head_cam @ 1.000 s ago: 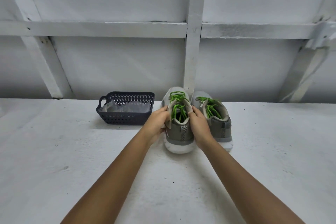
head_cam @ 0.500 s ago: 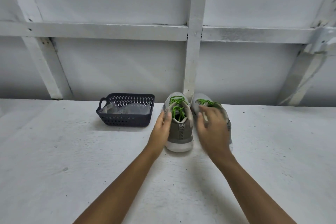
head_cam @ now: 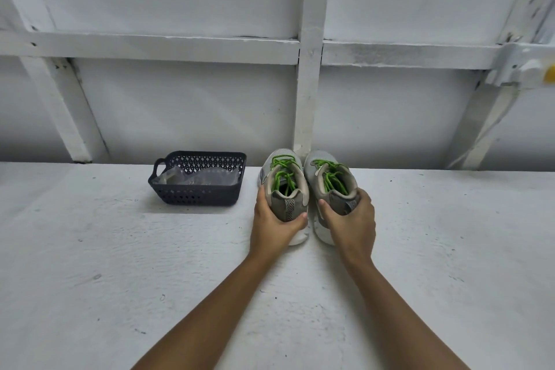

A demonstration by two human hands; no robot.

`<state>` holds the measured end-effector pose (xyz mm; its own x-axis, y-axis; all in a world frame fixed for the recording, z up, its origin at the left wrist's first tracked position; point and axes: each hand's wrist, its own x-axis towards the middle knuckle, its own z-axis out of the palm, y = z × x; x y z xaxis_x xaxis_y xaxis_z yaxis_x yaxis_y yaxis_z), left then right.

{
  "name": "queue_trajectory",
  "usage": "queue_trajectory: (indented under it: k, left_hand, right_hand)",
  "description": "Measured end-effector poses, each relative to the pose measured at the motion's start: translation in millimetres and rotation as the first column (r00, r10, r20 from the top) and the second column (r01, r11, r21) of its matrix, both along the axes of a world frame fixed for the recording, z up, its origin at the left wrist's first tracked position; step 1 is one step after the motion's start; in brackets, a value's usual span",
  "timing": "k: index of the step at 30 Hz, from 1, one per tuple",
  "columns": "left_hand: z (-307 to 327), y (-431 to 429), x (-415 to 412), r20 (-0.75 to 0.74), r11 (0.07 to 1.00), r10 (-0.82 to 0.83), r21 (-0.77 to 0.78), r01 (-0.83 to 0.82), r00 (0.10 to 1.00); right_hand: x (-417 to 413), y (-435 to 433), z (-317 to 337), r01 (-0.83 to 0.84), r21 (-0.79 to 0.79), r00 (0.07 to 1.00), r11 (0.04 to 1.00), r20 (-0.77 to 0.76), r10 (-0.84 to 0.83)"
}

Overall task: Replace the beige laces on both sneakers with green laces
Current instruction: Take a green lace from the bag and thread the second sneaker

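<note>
Left sneaker (head_cam: 287, 204) and right sneaker (head_cam: 315, 164) stood side by side on the white tabletop (head_cam: 120, 264), toes toward the far wall, both threaded with green laces (head_cam: 330, 179). We recorded our left hand (head_cam: 271, 221) gripping the left heel and our right hand (head_cam: 353, 219) gripping the right heel. A dark basket (head_cam: 195, 197) sat just left of them.

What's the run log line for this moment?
left hand: grips left sneaker heel | right hand: grips right sneaker heel | green laces: in both sneakers | basket: left of sneakers
</note>
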<state>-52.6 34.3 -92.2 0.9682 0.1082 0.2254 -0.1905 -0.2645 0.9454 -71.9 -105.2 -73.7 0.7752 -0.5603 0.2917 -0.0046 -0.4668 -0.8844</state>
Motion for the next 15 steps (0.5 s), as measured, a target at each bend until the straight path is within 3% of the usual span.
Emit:
queue_trajectory:
  k: [6,9,12,15]
  left_hand:
    - [0,-1,1,0.006,1.0,0.01,-0.001,-0.01,1.0]
    - [6,8,-3,-0.044,0.991,-0.119,-0.066,0.116,0.992]
    - [26,23,-12,-0.055,0.985,-0.172,-0.009,0.172,0.984]
    - [49,51,-9,0.081,0.999,-0.045,0.003,0.045,0.996]
  right_hand:
    - [-2,10,0,0.002,-0.003,1.0,1.0,0.017,-0.002]
    - [-8,7,6,-0.052,-0.02,0.999,0.998,0.0,0.052]
    - [-14,11,22,-0.038,-0.143,0.998,0.989,0.043,0.044]
    - [-16,29,52,0.017,-0.309,0.991,0.951,0.131,0.024]
